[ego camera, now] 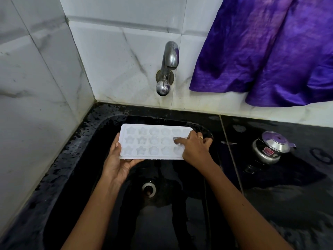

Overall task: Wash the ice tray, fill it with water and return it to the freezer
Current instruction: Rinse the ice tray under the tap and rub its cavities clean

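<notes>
A white ice tray (149, 141) with star and round moulds is held level over the black sink (100, 127). My left hand (118, 163) grips its left end, palm under the tray and thumb up the side. My right hand (194, 148) lies over the tray's right end, its index finger dipped into one of the moulds and the other fingers curled over the far right edge. A steel tap (170, 56) juts from the tiled wall above the tray; no water is running from it.
The sink drain (149, 190) lies below the tray. A small steel pressure cooker (270, 147) stands on the black counter (288, 204) to the right. A purple cloth (270, 51) hangs at the upper right. White marble-look tiles close in the left side.
</notes>
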